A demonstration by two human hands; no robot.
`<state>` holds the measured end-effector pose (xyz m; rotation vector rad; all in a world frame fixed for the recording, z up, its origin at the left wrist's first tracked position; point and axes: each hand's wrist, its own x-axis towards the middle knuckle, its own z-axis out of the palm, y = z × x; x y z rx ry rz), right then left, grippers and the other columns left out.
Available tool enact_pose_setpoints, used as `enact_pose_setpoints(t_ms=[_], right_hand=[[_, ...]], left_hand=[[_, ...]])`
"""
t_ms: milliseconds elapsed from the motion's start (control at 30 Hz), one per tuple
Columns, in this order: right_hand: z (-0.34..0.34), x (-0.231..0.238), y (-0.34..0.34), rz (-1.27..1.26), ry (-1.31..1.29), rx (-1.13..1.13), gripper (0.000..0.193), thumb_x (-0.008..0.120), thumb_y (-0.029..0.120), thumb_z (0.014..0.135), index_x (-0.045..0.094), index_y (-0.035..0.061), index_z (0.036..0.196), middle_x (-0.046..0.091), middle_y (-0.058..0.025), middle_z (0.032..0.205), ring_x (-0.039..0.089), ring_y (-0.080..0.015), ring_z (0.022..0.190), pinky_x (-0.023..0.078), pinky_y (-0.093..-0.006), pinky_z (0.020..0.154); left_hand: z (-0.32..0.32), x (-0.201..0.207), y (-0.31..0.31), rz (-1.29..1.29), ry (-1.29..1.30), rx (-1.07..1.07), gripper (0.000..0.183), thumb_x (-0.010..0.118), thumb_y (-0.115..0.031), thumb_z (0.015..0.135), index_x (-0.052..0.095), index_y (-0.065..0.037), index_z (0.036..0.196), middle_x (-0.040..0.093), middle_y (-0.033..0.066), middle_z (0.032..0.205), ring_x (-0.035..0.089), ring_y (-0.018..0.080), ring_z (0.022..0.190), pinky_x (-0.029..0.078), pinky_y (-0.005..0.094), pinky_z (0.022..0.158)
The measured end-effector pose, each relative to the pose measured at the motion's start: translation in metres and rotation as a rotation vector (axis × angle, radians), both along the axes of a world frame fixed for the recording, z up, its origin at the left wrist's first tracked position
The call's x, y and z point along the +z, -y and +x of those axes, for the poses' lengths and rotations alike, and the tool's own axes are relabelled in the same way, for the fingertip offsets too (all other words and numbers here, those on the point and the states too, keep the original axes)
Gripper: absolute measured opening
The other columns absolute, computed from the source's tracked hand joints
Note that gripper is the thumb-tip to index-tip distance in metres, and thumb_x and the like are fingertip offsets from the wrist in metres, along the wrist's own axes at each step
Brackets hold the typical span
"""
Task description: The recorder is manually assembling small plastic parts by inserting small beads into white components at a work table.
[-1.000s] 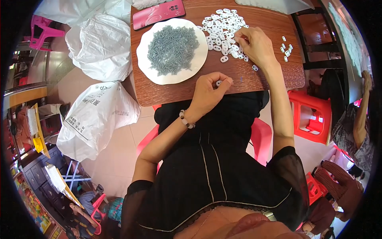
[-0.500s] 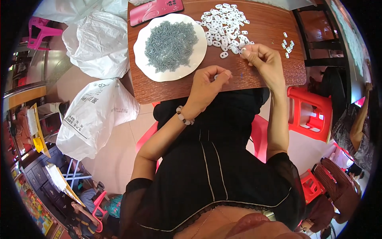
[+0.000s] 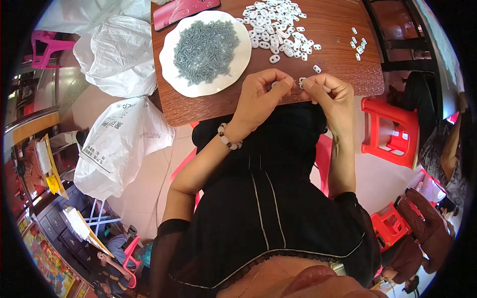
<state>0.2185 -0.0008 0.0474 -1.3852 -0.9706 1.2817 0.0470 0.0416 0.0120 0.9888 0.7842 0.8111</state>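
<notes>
My left hand (image 3: pixel 263 99) is closed in a pinch above the front of the wooden table, with a pale bit showing between its fingers that is too small to name. Close beside it, my right hand (image 3: pixel 334 102) pinches a small white oval piece with two holes (image 3: pixel 301 81). The fingertips of both hands almost meet. A heap of the same white two-hole pieces (image 3: pixel 271 25) lies beyond the hands. To the left of it, a white wavy-rimmed plate (image 3: pixel 171 82) bears a mound of small grey-blue rods (image 3: pixel 206 52).
A pink phone (image 3: pixel 179 12) lies at the table's (image 3: pixel 343 64) far left. Several white pieces (image 3: pixel 358 47) sit apart on the right. White sacks (image 3: pixel 124 149) stand left of the table, a red stool (image 3: pixel 390 131) to its right. Other people sit farther off.
My right hand has come down toward me from the white heap with a two-hole piece. My left hand has shifted slightly up and right, closer to it. The view has shifted a little.
</notes>
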Motion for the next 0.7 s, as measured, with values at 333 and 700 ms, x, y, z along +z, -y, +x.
enact_pose_setpoints(t_ms=[333, 700], right_hand=[[-0.0025, -0.0066, 0.0036, 0.07, 0.115, -0.028, 0.01, 0.067, 0.007, 0.088, 0.069, -0.0024, 0.084, 0.067, -0.0023, 0.067, 0.059, -0.003, 0.061, 0.045, -0.0165, 0.057], [-0.0054, -0.0082, 0.005, 0.077, 0.139, -0.013, 0.01, 0.066, 0.007, 0.088, 0.069, -0.0013, 0.083, 0.066, -0.0019, 0.067, 0.057, -0.0021, 0.06, 0.043, -0.0161, 0.056]], left_hand=[[-0.0005, 0.0031, 0.0034, -0.02, -0.029, -0.011, 0.015, 0.063, -0.013, 0.09, 0.066, 0.002, 0.086, 0.063, -0.0004, 0.075, 0.054, 0.003, 0.068, 0.044, 0.0187, 0.061], [0.0007, 0.005, 0.0063, -0.001, -0.024, -0.018, 0.014, 0.062, -0.01, 0.09, 0.065, 0.002, 0.086, 0.059, -0.0025, 0.072, 0.051, 0.0019, 0.067, 0.046, 0.0182, 0.062]])
